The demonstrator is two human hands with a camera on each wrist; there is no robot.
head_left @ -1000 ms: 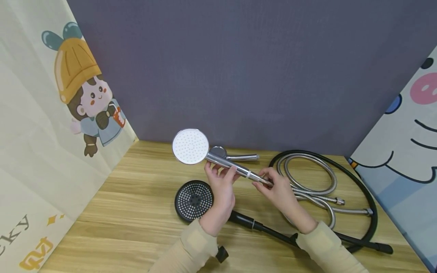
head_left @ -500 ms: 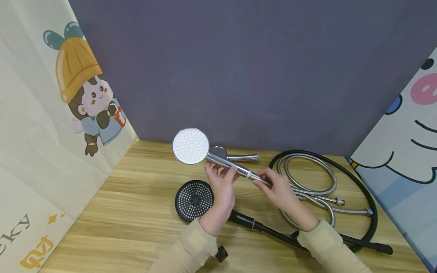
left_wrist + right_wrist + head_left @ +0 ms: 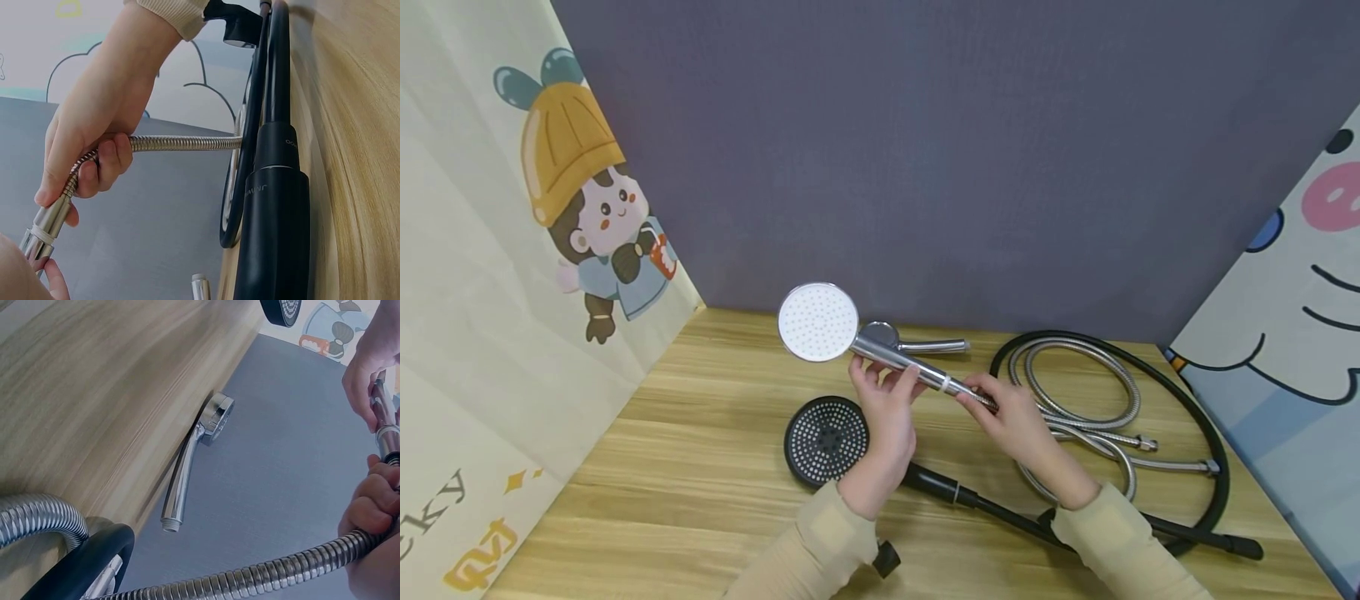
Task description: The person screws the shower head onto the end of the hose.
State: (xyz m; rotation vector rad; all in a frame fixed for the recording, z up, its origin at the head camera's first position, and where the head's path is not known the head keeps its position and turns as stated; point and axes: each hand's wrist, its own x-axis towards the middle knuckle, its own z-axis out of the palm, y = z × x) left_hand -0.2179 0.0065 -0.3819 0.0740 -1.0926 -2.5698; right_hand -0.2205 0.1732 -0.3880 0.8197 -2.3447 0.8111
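My left hand (image 3: 887, 417) grips the chrome handle of a shower head (image 3: 817, 322), whose white round face is turned toward the head camera. Fingers of my right hand (image 3: 1017, 417) pinch a metal shower hose (image 3: 187, 144) just below its end fitting, which meets the handle's lower end at a white ring. In the left wrist view the hose bends through the right hand's curled fingers and runs off toward the coils. Both hands are raised over the wooden table (image 3: 670, 467).
A black shower head (image 3: 827, 442) with a black hose (image 3: 1213, 417) lies in front, partly under the arms. Behind lies a small chrome shower head (image 3: 187, 462). Coiled metal hose (image 3: 1131, 400) sits at the right. A black bracket-like piece (image 3: 887, 558) is near the left sleeve.
My right hand has shifted very slightly around the hose by the fitting. The left hand and the shower head stay nearly in place.
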